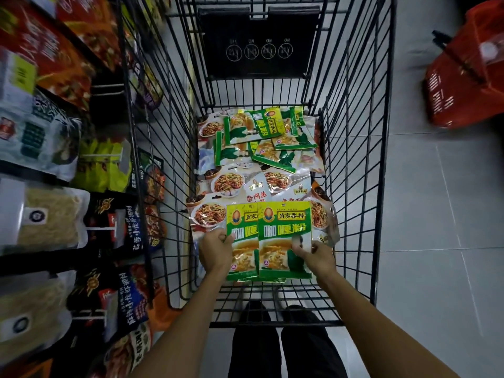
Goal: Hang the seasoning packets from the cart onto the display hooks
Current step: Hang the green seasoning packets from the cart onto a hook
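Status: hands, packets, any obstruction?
Left hand and right hand each pinch a side edge of the held green packets. At least two, overlapped, over the cart near end. Loose pile deeper in. Nothing blocks the lift.

The front green packet [285, 241] overlaps the rear green packet [242, 252], covering its right side. On the left hand [215, 251] and right hand [317, 256], most fingers lie behind the packets, unseen. Toward the far end of the cart [354, 159], a green heap [259, 135] buries much of the pale packets [231, 184]. The signs on the black flap [259, 45] are too small to read. The red basket [469, 77] is blurred and cut by the right edge; the hanging packets [41, 132] at left are smeared, possibly by motion
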The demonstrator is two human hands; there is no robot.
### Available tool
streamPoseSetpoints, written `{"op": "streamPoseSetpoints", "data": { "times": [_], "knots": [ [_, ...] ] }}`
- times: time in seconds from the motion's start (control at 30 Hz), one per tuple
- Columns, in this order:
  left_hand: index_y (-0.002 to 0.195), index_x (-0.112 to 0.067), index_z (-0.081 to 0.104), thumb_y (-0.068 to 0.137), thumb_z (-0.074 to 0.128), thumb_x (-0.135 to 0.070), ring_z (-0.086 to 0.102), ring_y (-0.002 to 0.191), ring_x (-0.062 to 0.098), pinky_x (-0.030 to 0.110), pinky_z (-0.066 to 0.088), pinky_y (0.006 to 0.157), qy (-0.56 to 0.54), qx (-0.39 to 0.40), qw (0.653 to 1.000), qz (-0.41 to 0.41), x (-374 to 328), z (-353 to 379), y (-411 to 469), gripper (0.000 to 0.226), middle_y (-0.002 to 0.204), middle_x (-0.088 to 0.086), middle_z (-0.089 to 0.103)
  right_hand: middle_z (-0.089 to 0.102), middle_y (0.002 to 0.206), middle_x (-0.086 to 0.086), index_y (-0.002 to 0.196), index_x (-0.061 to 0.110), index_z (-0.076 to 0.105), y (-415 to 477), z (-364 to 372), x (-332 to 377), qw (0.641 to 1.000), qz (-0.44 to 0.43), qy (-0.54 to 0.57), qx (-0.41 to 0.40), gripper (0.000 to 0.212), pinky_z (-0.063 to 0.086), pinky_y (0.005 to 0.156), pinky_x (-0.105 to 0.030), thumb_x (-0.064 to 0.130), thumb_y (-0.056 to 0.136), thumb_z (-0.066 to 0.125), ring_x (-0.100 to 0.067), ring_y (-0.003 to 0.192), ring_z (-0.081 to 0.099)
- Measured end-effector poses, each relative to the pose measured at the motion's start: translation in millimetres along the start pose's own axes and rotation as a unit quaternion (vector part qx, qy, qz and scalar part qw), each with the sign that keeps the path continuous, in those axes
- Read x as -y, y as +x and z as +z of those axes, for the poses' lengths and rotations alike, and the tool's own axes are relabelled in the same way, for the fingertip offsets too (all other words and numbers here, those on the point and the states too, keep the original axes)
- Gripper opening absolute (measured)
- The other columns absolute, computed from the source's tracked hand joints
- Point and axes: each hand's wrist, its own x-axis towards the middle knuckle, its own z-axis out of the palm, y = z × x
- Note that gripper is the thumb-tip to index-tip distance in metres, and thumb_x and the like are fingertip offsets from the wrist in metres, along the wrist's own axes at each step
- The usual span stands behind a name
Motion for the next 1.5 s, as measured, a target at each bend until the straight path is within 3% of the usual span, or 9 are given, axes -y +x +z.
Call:
{"op": "streamPoseSetpoints", "data": {
  "times": [0.27, 0.5, 0.53, 0.57, 0.63, 0.73, 1.0, 1.23, 1.5],
  "knots": [
    [0.130, 0.000, 0.048, 0.100, 0.044, -0.018, 0.056, 0.112, 0.030, 0.041, 0.046, 0.090, -0.122, 0.074, 0.989, 0.028, -20.3, -36.9, -5.3, 0.035, 0.122, 0.014, 0.058, 0.068, 0.109, -0.010, 0.094, 0.019, 0.064, -28.6, -8.7, 31.4, 0.992, -0.053, 0.081, 0.085, 0.009, 0.053, 0.076, -0.034, 0.026, 0.093, 0.059, -0.023, 0.099, 0.064],
    [0.123, 0.000, 0.055, 0.097, 0.050, -0.024, 0.064, 0.093, 0.026, 0.040, 0.053, 0.077, -0.197, -0.051, 0.975, 0.085, -63.9, -128.4, -25.8, 0.036, 0.108, 0.011, 0.065, 0.054, 0.087, -0.035, 0.094, -0.011, 0.056, -82.2, -34.7, 110.9, 0.972, -0.178, 0.072, 0.136, 0.055, 0.032, 0.093, -0.071, 0.043, 0.087, 0.063, -0.050, 0.080, 0.055],
    [0.127, 0.004, 0.052, 0.097, 0.050, -0.026, 0.063, 0.093, 0.022, 0.035, 0.054, 0.076, -0.210, -0.086, 0.970, 0.088, -72.2, -147.9, -31.5, 0.043, 0.110, 0.009, 0.062, 0.049, 0.085, -0.032, 0.095, -0.011, 0.053, -93.5, -37.4, 127.0, 0.965, -0.199, 0.070, 0.156, 0.063, 0.019, 0.074, -0.039, 0.049, 0.082, 0.064, -0.046, 0.076, 0.051],
    [0.126, 0.006, 0.052, 0.096, 0.050, -0.028, 0.060, 0.086, 0.016, 0.028, 0.052, 0.070, -0.224, -0.125, 0.961, 0.101, -80.1, -168.9, -38.0, 0.045, 0.104, 0.006, 0.060, 0.050, 0.088, -0.033, 0.100, -0.013, 0.052, -106.5, -38.9, 144.4, 0.957, -0.219, 0.070, 0.176, 0.068, 0.048, 0.078, -0.056, 0.051, 0.080, 0.065, -0.046, 0.080, 0.053],
    [0.113, 0.005, 0.060, 0.096, 0.048, -0.033, 0.053, 0.071, 0.016, 0.030, 0.043, 0.058, -0.242, -0.192, 0.942, 0.129, -96.2, -212.2, -55.7, 0.043, 0.085, 0.017, 0.061, 0.050, 0.099, -0.044, 0.109, -0.016, 0.049, -135.6, -39.7, 178.7, 0.942, -0.266, 0.059, 0.198, 0.072, 0.042, 0.089, -0.069, 0.049, 0.082, 0.065, -0.059, 0.091, 0.052],
    [0.111, 0.002, 0.062, 0.098, 0.045, -0.033, 0.054, 0.070, 0.031, 0.041, 0.041, 0.057, -0.250, -0.305, 0.905, 0.159, -115.0, -279.6, -92.7, 0.041, 0.091, 0.032, 0.062, 0.062, 0.079, -0.016, 0.088, 0.009, 0.066, -190.3, -36.8, 230.2, 0.911, -0.350, 0.028, 0.216, 0.052, 0.050, 0.069, -0.042, 0.059, 0.074, 0.064, -0.033, 0.076, 0.060],
    [0.101, 0.001, 0.063, 0.100, 0.044, -0.018, 0.050, 0.076, 0.018, 0.024, 0.037, 0.065, -0.218, -0.563, 0.770, 0.207, -140.7, -438.6, -243.8, 0.027, 0.082, 0.010, 0.058, 0.053, 0.052, 0.018, 0.058, 0.030, 0.060, -358.5, -2.6, 317.2, 0.773, -0.530, 0.013, 0.348, 0.034, 0.036, 0.051, -0.007, 0.038, 0.091, 0.059, 0.003, 0.054, 0.053],
    [0.079, -0.005, 0.052, 0.100, 0.044, -0.019, 0.034, 0.060, 0.015, 0.022, 0.026, 0.051, -0.176, -0.721, 0.643, 0.191, -112.1, -522.3, -398.4, 0.027, 0.062, 0.003, 0.039, 0.053, 0.079, -0.030, 0.085, -0.015, 0.049, -518.5, 29.0, 326.2, 0.613, -0.659, -0.017, 0.436, 0.064, 0.040, 0.066, -0.041, 0.049, 0.086, 0.061, -0.040, 0.073, 0.050],
    [0.086, -0.012, 0.055, 0.100, 0.043, -0.033, 0.024, 0.052, 0.009, 0.032, 0.021, 0.054, -0.184, -0.812, 0.530, 0.159, -55.0, -572.8, -550.7, 0.028, 0.060, -0.002, 0.029, 0.063, 0.101, -0.029, 0.101, -0.002, 0.063, -678.5, 80.4, 280.9, 0.482, -0.680, -0.029, 0.551, 0.040, 0.048, 0.069, -0.038, 0.036, 0.088, 0.064, -0.036, 0.093, 0.062]
  ]
}}
